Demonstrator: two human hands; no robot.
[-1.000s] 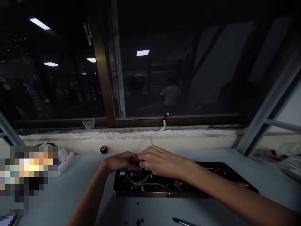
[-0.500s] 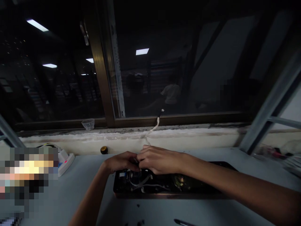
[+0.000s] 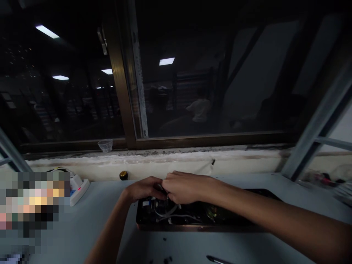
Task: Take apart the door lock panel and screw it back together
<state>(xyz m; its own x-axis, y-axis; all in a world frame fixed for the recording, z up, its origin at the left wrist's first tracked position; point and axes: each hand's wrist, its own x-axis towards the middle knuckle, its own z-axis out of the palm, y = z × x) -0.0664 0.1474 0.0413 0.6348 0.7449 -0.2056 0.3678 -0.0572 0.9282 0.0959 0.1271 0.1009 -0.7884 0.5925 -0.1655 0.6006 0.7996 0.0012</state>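
The L hand (image 3: 147, 188) and the R hand (image 3: 183, 187) are working close together over the left part of a long black casing (image 3: 203, 228), which is lying open side up on the grey-blue table (image 3: 96, 223), in front of the window (image 3: 220, 84). Fingers of both hands are bending inward and their tips are meeting, or nearly so; what they are gripping, if smth, is hidden, so I cannot tell whether either grip is closed. The R forearm is crossing above the casing's right half and covering much of it. Inside, white wires (image 3: 167, 214) are curving below the hands, and a yellowish part (image 3: 211, 212) is showing near the R wrist. Behind the R hand a blurred thin cable w/ dark end (image 3: 213, 161) is pointing up to the right. Near the person's side, a pen-like tool (image 3: 217, 260) and some small dark bits (image 3: 167, 260) are lying on the table. A white power strip (image 3: 80, 193) w/ red light is sitting at left, a clear plastic cup (image 3: 105, 145) is standing on the sill, and a dark-gold cap (image 3: 123, 175) is resting by the wall.
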